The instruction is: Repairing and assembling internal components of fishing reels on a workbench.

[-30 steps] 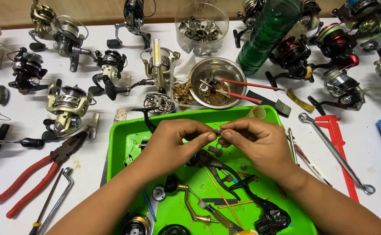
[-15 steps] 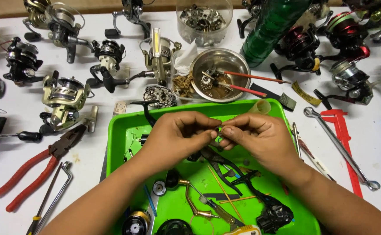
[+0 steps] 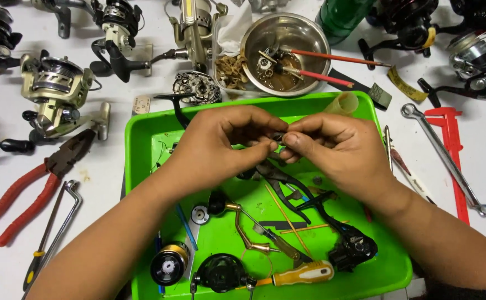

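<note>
Head view: reel lies stripped in green tray (image 3: 143, 144) w/ gold spool (image 3: 168, 264), black rotor (image 3: 221, 273), bail arm (image 3: 248, 230), reel body (image 3: 354, 247), yellow-handled screwdriver (image 3: 301, 273) all loose, so teardown looks done, reassembly mostly left (my read). Left hand (image 3: 221, 144) & right hand (image 3: 337, 147) meet over tray centre, fingertips pinched nearly closed on small dark part (image 3: 278, 136), too tiny to ID. Red pliers (image 3: 32, 183) idle on worktop (image 3: 104, 189).

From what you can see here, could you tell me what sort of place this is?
Probably a fishing-reel repair bench. Spinning reels crowd the white table, a green tray holds reel parts, and red-handled pliers and a spanner lie beside it. Both hands pinch a small part.
</note>
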